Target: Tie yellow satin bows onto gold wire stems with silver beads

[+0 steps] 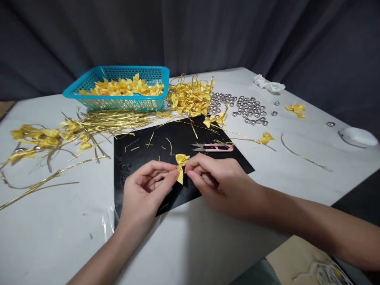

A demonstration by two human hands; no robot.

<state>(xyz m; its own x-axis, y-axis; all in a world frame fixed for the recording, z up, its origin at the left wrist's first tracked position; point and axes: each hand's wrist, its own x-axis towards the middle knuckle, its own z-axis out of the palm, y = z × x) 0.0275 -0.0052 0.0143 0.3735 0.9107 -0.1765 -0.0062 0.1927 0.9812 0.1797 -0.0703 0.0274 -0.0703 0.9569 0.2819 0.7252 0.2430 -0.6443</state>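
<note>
A small yellow ribbon bow [181, 166] is held just above a black mat [148, 158] on the white table. My left hand [145, 192] pinches it from the left with thumb and forefinger. From the right, my right hand [216, 178] pinches the same bow, fingers curled. Pink thread snips [213, 148] lie on the mat just beyond my right hand.
A teal basket [118, 103] of yellow bows stands at the back left. Gold wire strands [97, 122] spread across the left, a pile of wired bows [190, 97] and silver beads [249, 109] lie behind the mat. A white dish [358, 136] sits far right.
</note>
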